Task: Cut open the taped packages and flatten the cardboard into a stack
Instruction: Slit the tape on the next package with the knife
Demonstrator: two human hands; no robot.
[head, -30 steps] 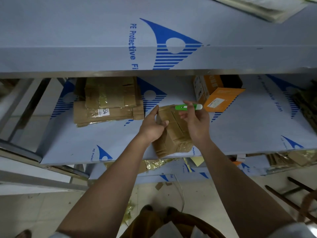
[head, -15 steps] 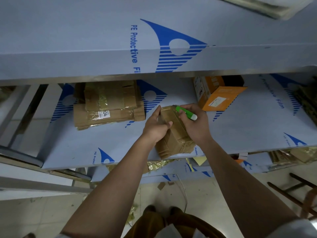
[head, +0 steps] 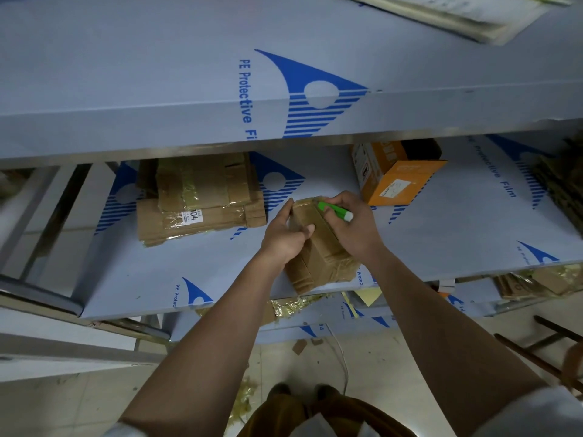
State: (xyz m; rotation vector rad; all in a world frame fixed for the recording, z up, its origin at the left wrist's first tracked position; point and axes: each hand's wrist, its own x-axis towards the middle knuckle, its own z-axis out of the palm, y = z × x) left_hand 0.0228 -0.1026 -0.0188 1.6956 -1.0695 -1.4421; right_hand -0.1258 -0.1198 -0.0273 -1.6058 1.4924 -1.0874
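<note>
A small taped cardboard package (head: 318,247) stands on the film-covered middle shelf (head: 157,272), near its front edge. My left hand (head: 285,236) grips the package's left side, thumb lying across its top. My right hand (head: 353,228) holds a green and white cutter (head: 335,211), its front end at the package's far top edge. The blade itself is too small to make out. A stack of flattened cardboard (head: 202,200) with tape and a white label lies to the left on the same shelf.
An orange and white box (head: 397,178) sits at the back right of the shelf. The upper shelf (head: 220,89) overhangs the work area. Dark cardboard (head: 564,184) lies at the far right. Scraps of tape and cardboard litter the lower shelf and floor.
My right hand has turned the cutter from level above the package down onto its far top edge. My left hand keeps its hold and the package has barely moved.
</note>
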